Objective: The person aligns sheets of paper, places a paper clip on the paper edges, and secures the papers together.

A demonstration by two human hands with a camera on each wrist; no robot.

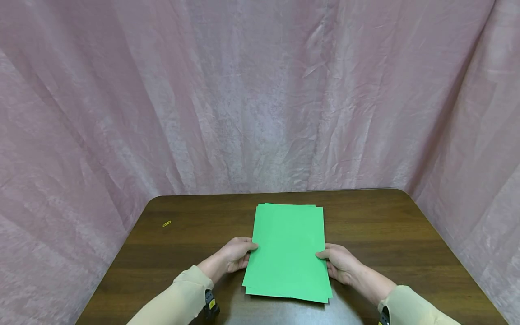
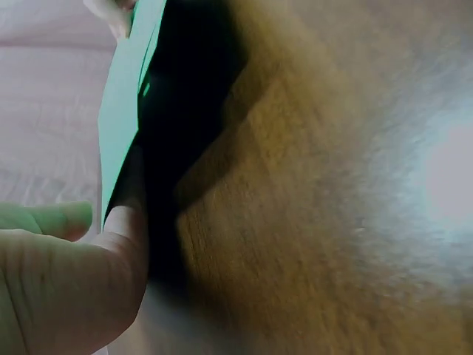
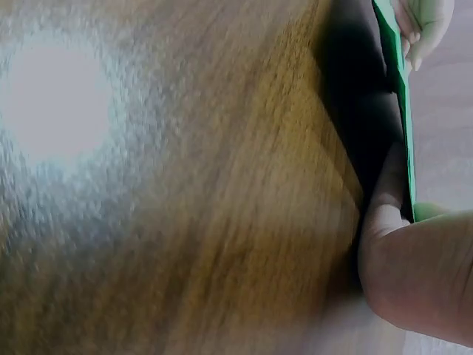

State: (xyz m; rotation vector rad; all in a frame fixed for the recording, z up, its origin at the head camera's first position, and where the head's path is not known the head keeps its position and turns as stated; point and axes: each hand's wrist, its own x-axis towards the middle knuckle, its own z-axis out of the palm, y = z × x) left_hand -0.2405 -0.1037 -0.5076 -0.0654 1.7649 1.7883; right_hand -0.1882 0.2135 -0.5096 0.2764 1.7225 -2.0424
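Observation:
Green sheets of paper [image 1: 288, 253] lie loosely stacked between my two hands, their edges fanned slightly out of line at top and bottom. My left hand [image 1: 237, 254] pinches the left edge, thumb on top and fingers underneath. On the opposite edge my right hand [image 1: 341, 263] grips the same way, with its thumb over the top sheet. Both wrist views show the paper [image 2: 122, 111] held up off the table, a dark shadow below it. Fingers [image 3: 388, 185] of the right hand reach under the sheets.
A small yellow paper clip [image 1: 167, 223] lies toward the back left of the brown wooden table [image 1: 373, 221]. Pink curtains [image 1: 260, 99] hang behind the table's far edge and along its sides. Light glares off the tabletop near the front.

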